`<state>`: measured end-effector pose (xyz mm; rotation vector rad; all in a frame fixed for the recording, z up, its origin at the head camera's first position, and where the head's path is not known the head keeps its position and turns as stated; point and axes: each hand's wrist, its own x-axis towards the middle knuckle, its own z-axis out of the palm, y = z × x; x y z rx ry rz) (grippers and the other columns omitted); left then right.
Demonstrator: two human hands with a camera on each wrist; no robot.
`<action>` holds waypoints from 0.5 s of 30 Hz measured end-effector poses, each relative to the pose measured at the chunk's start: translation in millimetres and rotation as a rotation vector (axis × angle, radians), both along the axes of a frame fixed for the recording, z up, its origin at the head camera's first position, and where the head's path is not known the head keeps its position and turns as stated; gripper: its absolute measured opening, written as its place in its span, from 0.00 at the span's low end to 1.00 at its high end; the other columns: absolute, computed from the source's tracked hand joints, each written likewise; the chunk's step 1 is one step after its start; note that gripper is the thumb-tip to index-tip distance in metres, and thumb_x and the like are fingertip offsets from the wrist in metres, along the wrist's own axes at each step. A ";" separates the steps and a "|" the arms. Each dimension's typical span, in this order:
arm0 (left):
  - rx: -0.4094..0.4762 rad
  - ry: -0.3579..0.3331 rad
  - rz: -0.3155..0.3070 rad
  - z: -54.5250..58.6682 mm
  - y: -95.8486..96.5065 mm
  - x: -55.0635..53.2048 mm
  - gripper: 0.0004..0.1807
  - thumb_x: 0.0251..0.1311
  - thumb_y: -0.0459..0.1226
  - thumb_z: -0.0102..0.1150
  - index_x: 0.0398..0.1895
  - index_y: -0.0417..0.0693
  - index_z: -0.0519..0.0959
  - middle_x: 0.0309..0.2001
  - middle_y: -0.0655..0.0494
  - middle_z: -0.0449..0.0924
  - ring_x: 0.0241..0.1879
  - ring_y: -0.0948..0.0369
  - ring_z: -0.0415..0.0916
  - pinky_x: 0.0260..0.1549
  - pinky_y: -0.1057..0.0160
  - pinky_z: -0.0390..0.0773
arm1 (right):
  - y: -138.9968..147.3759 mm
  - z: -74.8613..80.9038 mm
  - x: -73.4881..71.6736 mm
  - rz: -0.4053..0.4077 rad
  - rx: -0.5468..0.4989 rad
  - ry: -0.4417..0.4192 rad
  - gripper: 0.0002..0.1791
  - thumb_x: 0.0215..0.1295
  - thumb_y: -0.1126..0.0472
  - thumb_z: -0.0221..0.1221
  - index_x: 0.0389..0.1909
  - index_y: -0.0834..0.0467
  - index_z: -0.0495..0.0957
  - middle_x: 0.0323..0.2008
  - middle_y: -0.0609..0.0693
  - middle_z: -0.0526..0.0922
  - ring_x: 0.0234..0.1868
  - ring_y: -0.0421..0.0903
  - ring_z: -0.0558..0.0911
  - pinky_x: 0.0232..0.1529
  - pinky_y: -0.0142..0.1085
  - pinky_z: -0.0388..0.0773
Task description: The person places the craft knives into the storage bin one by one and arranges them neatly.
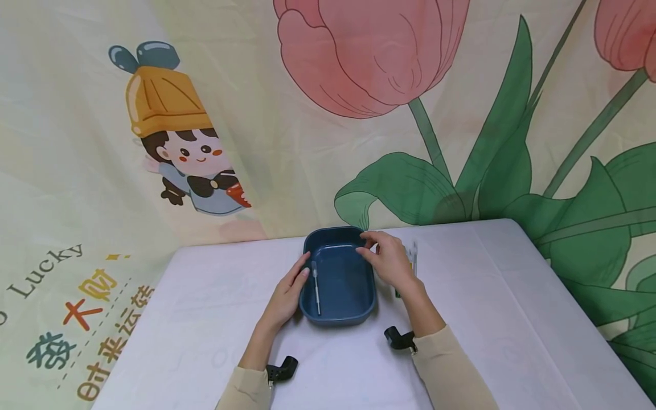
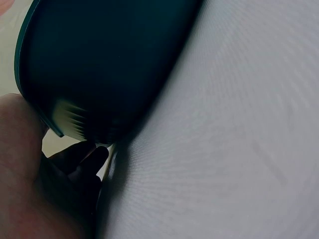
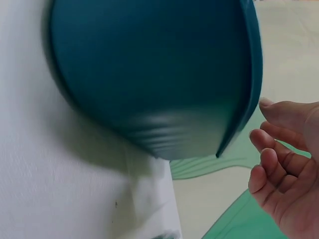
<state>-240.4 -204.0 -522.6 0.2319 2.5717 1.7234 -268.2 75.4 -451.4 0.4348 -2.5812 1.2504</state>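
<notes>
A dark blue rectangular plastic basin (image 1: 340, 285) with rounded corners stands on the white table. Inside, along its left wall, lies a slim whitish stick (image 1: 316, 287) with a wider top end, resembling a small dropper. My left hand (image 1: 285, 296) holds the basin's left side, thumb at the rim and fingers along the outer wall. In the left wrist view, the fingers (image 2: 92, 159) are bent near the basin's lower corner. At the far right corner, my right hand (image 1: 386, 256) has its thumb tip close beside the rim; its fingers (image 3: 271, 169) are loosely curled and hold nothing.
Behind the right hand, partly hidden, are slender clear items (image 1: 413, 256) with yellow and green bits. The white table (image 1: 220, 302) ends just behind the basin, against a printed cloth backdrop (image 1: 287, 171) with tulips and a cartoon figure.
</notes>
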 end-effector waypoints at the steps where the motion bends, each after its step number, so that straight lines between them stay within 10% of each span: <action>1: -0.002 -0.005 -0.002 2.8 0.6 1.1 0.29 0.83 0.50 0.42 0.83 0.64 0.59 0.82 0.64 0.54 0.84 0.57 0.47 0.82 0.46 0.46 | 1.5 -0.2 -0.6 -0.005 0.002 -0.008 0.19 0.69 0.58 0.69 0.58 0.59 0.83 0.37 0.50 0.85 0.30 0.44 0.73 0.31 0.34 0.71; 8: 0.004 -0.012 -0.022 29.3 6.4 15.1 0.29 0.83 0.46 0.43 0.83 0.56 0.59 0.83 0.59 0.55 0.83 0.54 0.48 0.82 0.44 0.48 | 14.4 -6.1 -5.9 -0.040 0.020 -0.058 0.21 0.69 0.57 0.69 0.60 0.60 0.83 0.38 0.51 0.86 0.31 0.46 0.74 0.32 0.36 0.71; 15: 0.020 -0.014 -0.015 31.3 7.2 16.8 0.28 0.83 0.46 0.43 0.83 0.59 0.59 0.83 0.60 0.55 0.83 0.55 0.47 0.82 0.45 0.47 | 26.8 -13.9 -11.6 -0.075 0.082 -0.071 0.21 0.69 0.57 0.69 0.59 0.60 0.83 0.40 0.53 0.87 0.33 0.48 0.76 0.35 0.38 0.73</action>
